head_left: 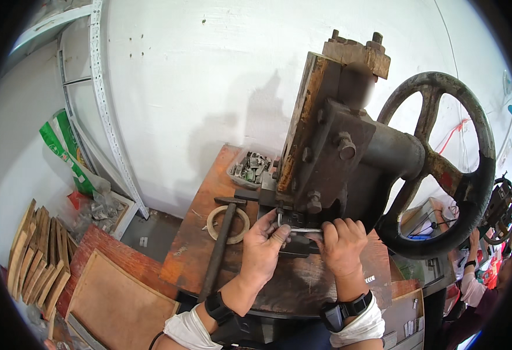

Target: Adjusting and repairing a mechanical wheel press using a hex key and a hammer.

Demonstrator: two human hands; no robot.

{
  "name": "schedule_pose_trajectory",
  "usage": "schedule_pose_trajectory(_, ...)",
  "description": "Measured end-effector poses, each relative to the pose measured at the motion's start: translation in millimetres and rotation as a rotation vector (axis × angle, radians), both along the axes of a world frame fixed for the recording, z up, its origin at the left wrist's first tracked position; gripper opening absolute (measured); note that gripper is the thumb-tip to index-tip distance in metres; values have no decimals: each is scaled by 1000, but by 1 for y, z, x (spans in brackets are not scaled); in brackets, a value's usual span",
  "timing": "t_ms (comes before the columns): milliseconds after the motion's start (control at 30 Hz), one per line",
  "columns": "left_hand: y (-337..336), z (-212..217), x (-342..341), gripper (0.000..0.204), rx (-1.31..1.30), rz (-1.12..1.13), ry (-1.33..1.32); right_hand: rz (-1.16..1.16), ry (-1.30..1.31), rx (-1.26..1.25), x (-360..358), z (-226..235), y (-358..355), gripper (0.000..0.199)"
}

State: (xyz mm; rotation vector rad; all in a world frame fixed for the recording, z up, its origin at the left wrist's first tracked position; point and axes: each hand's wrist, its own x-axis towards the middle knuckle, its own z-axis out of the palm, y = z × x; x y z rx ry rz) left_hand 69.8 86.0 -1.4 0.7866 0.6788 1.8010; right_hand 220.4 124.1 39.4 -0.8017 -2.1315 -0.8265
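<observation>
A bent L-shaped metal bar, which looks like a hex key (pixel 303 230), lies level at the foot of a dark metal hand press (pixel 349 157). At its bend, my left hand (pixel 263 244) closes thumb and fingers around the bar. My right hand (pixel 343 244) grips the other end with curled fingers. The short arm points up beneath the press ram; its tip is hard to make out there. Both wrists wear dark bands.
Left of the press lie a hammer (pixel 221 251) and a tape roll (pixel 210 224) on the wooden table (pixel 194 262). Behind them stands a plastic box (pixel 232 174) of small metal parts. A large handwheel (pixel 483 192) rises at right. Another person (pixel 474 291) works at far right.
</observation>
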Motion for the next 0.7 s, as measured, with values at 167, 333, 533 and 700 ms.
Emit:
schedule_pose_trajectory(167, -2, 2, -3, 35, -6, 45, 66, -31, 45, -76, -4, -10, -3, 34)
schedule_pose_trajectory(333, -3, 1, -8, 35, -15, 58, 88, 12, 77, -65, -7, -12, -1, 33)
schedule_pose_trajectory(533, -2, 10, -4, 36, -7, 54, 92, -12, 119, -57, -4, -14, -3, 33)
schedule_pose_trajectory(700, -6, 12, -6, 36, -49, 29, 77, 48, 105, -102, -2, -4, -3, 29)
